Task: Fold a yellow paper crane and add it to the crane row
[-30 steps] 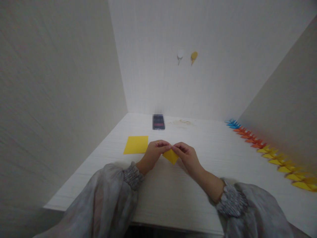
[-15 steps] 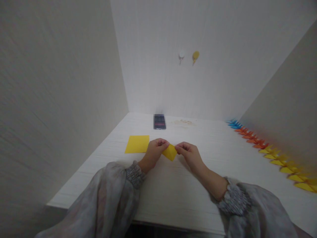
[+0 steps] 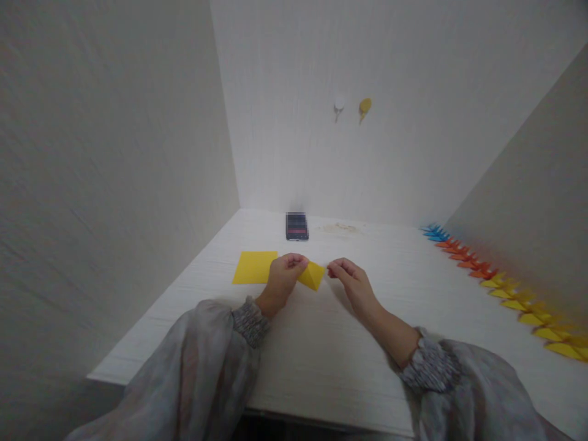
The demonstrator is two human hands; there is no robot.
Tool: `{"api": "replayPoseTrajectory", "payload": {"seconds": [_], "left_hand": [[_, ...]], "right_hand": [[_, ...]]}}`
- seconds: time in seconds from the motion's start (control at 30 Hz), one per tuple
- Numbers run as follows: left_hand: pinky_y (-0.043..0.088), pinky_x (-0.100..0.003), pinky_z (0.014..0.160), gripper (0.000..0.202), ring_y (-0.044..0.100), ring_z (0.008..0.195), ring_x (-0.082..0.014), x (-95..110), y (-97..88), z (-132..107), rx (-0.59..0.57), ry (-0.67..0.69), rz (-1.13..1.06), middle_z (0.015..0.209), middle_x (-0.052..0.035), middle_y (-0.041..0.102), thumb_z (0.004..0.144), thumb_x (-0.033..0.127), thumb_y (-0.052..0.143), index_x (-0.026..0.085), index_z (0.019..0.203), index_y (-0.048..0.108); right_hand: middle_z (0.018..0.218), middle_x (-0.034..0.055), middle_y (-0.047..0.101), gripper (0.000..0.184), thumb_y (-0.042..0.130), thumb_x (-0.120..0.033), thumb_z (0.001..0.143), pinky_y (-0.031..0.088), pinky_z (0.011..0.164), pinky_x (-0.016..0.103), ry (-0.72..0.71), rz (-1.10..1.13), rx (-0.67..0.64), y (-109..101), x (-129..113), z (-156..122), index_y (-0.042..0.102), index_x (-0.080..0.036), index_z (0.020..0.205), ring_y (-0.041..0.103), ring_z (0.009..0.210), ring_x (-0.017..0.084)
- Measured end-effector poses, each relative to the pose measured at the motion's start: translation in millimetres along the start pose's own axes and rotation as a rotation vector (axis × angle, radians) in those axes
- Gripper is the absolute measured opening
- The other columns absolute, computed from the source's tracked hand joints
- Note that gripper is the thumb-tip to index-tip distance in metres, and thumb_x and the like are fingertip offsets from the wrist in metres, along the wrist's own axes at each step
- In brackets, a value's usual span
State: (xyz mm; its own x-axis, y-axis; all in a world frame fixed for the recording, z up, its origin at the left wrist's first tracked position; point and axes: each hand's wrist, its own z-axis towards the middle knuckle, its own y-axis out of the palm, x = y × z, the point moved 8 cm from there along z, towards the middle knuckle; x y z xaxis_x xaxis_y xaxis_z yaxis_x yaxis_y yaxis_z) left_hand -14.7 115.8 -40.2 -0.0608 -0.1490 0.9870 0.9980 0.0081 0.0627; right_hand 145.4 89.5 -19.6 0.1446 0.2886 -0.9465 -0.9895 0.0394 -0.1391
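Between the thumb and fingers of my left hand [image 3: 283,278] is a small folded piece of yellow paper [image 3: 313,275], pinched by its left side. Its free part points right and shows a crease. Just right of the paper's corner, my right hand [image 3: 351,282] has its thumb and fingertips pressed together, a narrow gap away, with nothing visible in them. A flat yellow paper sheet [image 3: 253,267] lies on the table to the left, its right edge partly covered by my left hand.
A dark phone-like object [image 3: 296,226], blurred out, stands at the back of the white table [image 3: 331,355]. Along the right wall runs a row of folded paper figures, blue [image 3: 435,233], orange [image 3: 466,257] and yellow [image 3: 533,312]. A white hook [image 3: 339,106] and a yellow hook [image 3: 365,106] are on the back wall.
My right fingers have come off the corner of the folded yellow paper. In my left hand the paper has turned slightly, its lower tip shifting up and left.
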Motion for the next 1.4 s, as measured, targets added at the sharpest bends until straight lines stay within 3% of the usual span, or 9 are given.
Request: {"api": "replayPoseTrajectory", "payload": {"seconds": [0.17,0.33,0.5,0.7,0.87,1.03,1.4], "left_hand": [[0.043,-0.023,0.059,0.019,0.055,0.061,-0.0119,5,17.7,-8,-0.161,-0.004,0.016,0.065,-0.0025,0.061,0.061,0.029,0.063,0.012,0.07,0.061],[0.046,-0.024,0.059,0.027,0.058,0.064,-0.0116,1,27.8,-15,-0.264,-0.148,-0.138,0.073,-0.0043,0.063,0.064,0.033,0.063,0.012,0.082,0.059],[0.048,-0.024,0.057,0.042,0.06,0.064,-0.0127,-5,32.8,-19,-0.318,-0.24,-0.203,0.072,-0.0035,0.063,0.054,0.023,0.073,0.013,0.089,0.052],[0.048,-0.024,0.056,0.039,0.06,0.059,-0.0119,-5,33.1,-16,-0.32,-0.189,-0.201,0.066,-0.0019,0.063,0.052,0.019,0.073,0.012,0.083,0.049],[0.048,-0.026,0.055,0.042,0.059,0.055,-0.0121,-3,31.2,-17,-0.3,-0.18,-0.206,0.061,0.0003,0.062,0.053,0.017,0.072,0.015,0.082,0.042],[0.048,-0.026,0.053,0.045,0.059,0.052,-0.0125,-3,34.5,-19,-0.317,-0.187,-0.186,0.057,0.0029,0.061,0.052,0.014,0.071,0.017,0.081,0.036],[0.051,-0.03,0.055,0.049,0.061,0.054,-0.0137,-7,43.7,-24,-0.391,-0.214,-0.184,0.06,0.0017,0.061,0.05,0.017,0.073,0.017,0.08,0.034]], "right_hand": [[0.06,0.0,0.055,0.02,0.052,-0.036,0.072,0.036,0.05,0.023,0.018,-0.16,-0.132,22,12,-4,0.058,-0.017,0.067,0.047,0.055,0.012],[0.062,0.0013,0.058,0.019,0.053,-0.035,0.071,0.039,0.052,0.024,0.005,-0.157,-0.101,14,20,-1,0.058,-0.018,0.066,0.05,0.057,0.013],[0.062,0.0015,0.059,0.021,0.055,-0.038,0.069,0.04,0.052,0.025,0.02,-0.126,-0.054,7,20,1,0.058,-0.017,0.067,0.051,0.056,0.014],[0.062,0.0011,0.058,0.02,0.058,-0.036,0.066,0.04,0.053,0.025,0.052,-0.063,-0.042,7,22,1,0.058,-0.016,0.066,0.051,0.056,0.013],[0.061,0.0004,0.058,0.018,0.063,-0.032,0.061,0.04,0.052,0.025,0.178,0.122,-0.093,15,29,0,0.056,-0.016,0.065,0.052,0.055,0.013],[0.06,0.0003,0.058,0.021,0.063,-0.036,0.061,0.04,0.051,0.025,0.217,0.214,-0.124,21,26,-1,0.058,-0.016,0.066,0.052,0.053,0.012],[0.049,-0.0013,0.053,0.019,0.065,-0.031,0.058,0.036,0.043,0.025,0.257,0.251,0.02,13,16,-4,0.054,-0.016,0.053,0.046,0.044,0.011]]}}
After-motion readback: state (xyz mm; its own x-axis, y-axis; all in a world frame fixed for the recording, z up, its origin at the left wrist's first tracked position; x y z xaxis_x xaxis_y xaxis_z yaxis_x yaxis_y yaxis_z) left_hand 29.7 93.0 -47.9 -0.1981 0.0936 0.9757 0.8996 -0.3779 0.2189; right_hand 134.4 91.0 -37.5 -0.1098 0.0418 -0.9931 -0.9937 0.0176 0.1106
